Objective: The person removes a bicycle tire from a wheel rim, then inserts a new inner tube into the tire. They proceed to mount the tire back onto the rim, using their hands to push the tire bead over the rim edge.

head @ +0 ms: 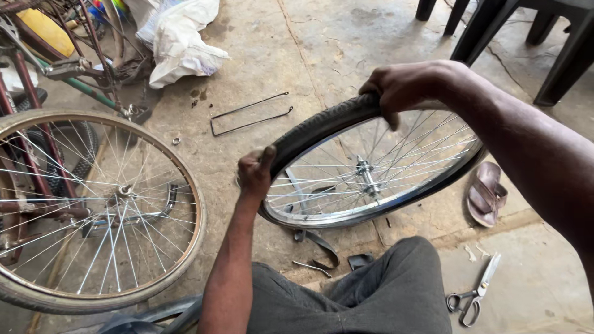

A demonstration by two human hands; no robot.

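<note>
Both hands, the left hand and the right hand, grip the black tyre on the shiny wheel standing on the floor, working it round the rim, which looks to need firm pushing.

tyre: matt black rubber | rim: shiny metal | floor: rough concrete | scissors: bright steel
</note>
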